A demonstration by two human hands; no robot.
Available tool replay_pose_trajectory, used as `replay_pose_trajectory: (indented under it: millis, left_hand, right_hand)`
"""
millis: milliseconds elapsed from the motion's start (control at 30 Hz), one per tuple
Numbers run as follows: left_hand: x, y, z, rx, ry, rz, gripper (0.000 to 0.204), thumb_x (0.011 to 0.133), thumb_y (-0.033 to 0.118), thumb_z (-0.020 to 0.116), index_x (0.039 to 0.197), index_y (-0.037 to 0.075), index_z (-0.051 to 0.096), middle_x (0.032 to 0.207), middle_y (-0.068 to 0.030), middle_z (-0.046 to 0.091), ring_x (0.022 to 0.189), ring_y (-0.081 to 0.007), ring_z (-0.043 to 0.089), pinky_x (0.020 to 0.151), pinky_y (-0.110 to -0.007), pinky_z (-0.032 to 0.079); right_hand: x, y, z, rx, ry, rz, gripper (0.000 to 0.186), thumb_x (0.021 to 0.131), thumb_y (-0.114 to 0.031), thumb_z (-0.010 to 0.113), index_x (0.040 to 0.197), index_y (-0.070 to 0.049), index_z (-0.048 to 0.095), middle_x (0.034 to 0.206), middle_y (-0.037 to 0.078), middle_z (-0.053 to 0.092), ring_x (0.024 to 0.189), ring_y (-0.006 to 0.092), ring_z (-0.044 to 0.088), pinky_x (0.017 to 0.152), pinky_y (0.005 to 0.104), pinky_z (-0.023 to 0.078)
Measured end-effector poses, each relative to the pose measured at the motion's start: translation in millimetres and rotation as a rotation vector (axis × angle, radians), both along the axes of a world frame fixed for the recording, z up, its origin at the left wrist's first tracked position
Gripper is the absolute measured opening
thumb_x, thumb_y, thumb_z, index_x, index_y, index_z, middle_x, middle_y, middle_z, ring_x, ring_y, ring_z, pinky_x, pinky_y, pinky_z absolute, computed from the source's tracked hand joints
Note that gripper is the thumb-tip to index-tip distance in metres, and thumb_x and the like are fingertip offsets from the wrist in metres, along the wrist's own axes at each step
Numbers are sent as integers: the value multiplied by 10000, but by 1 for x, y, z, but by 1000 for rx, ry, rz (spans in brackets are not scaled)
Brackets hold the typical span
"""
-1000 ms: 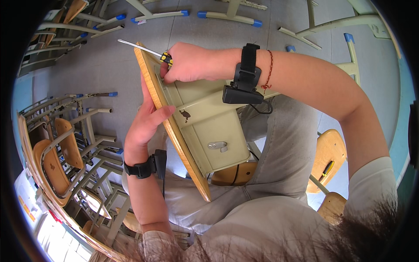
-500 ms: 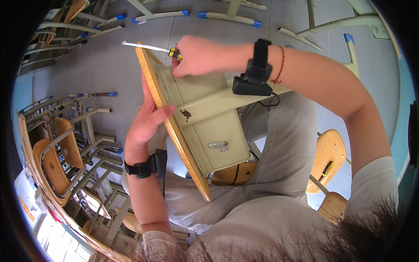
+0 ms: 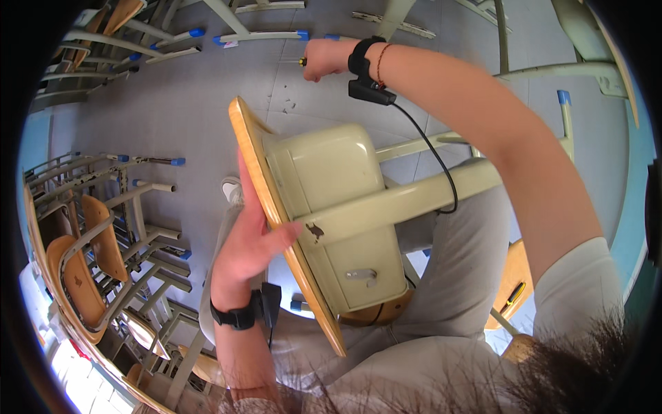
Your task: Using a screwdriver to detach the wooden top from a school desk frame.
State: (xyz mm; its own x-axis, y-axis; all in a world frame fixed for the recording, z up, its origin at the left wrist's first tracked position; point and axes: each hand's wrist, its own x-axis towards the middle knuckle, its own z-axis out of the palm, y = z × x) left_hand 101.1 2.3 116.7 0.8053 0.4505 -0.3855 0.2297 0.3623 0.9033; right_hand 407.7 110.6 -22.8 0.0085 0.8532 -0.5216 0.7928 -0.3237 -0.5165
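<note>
A school desk (image 3: pixel 331 165) with a cream metal drawer box and a wooden top (image 3: pixel 293 265) lies tipped on its side across my lap. My left hand (image 3: pixel 252 241) grips the wooden board, thumb over its edge and the other fingers partly hidden along its outer face. Beyond the far end of the desk, my right hand (image 3: pixel 326 59) is closed around a screwdriver (image 3: pixel 302 62) with a yellow and black handle, its thin shank pointing left. The screwdriver is apart from the desk. A grey metal latch (image 3: pixel 360 274) sits on the box's near part.
Stacked chairs and desks (image 3: pixel 103 241) crowd the left side. Desk legs with blue caps (image 3: pixel 262 36) stand along the far floor. Small dark crumbs (image 3: pixel 288 106) lie on the grey floor. A second yellow-black tool (image 3: pixel 516 293) rests on a wooden chair seat (image 3: pixel 509 269) at right.
My right hand has carried the screwdriver away from the desk, farther out and slightly right. In the picture the desk and my left hand sit lower and a little to the right.
</note>
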Motion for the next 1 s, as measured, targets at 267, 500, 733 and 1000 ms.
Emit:
replay_pose_trajectory:
  millis: [267,500,733,1000]
  left_hand:
    - [-3,0,4,-99,29,38,1229,706,12,629,1549,115,-260,1575,-132,260,1449,-248,282,1179,-395,234]
    - [-3,2,10,-73,36,2,1244,688,-49,616,1540,112,-276,1579,-123,249,1453,-244,274,1173,-399,242]
    - [-4,-2,10,-235,61,97,1257,681,-85,604,1550,171,-267,1552,-109,281,1442,-226,292,1159,-395,273]
    - [0,1,7,-193,39,62,1253,679,-90,602,1555,165,-258,1557,-107,271,1443,-231,291,1156,-391,279]
  right_hand:
    - [-41,50,-60,-13,-221,264,185,755,-198,684,840,-70,787,836,116,748,805,273,718,725,403,547]
    - [-59,78,-70,-65,-213,301,175,813,-207,667,893,-121,797,912,56,765,859,227,713,752,415,540]
    - [-65,81,-59,-155,-219,235,177,830,-193,667,927,-110,789,912,42,764,876,222,711,789,406,537]
    - [-34,67,-48,-102,7,48,188,843,-190,630,875,-74,775,843,38,757,779,195,697,727,388,529]
